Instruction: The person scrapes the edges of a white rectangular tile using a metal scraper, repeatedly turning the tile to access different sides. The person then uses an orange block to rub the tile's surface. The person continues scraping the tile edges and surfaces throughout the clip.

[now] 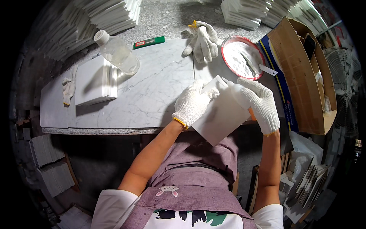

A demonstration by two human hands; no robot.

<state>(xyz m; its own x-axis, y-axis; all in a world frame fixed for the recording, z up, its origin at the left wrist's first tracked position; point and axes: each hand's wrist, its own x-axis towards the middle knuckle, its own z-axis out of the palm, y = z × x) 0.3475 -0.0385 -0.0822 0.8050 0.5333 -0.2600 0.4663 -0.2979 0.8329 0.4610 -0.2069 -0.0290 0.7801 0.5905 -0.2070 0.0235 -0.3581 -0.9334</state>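
White, grey, mauve
We see yellow-edged white gloves (190, 105) at centre, a mauve apron (198, 179) below, grey-veined white tabletop (145, 91) centre-left.

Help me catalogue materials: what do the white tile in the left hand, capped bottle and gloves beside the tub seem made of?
White tile: perhaps ceramic; its flat face looks smooth, with faint sheen.
Capped bottle: probably plastic, glossy; clear walls catch highlights.
Gloves: knitted-looking fabric, possibly cotton, matte; soft folds and yellow cuff edging show.
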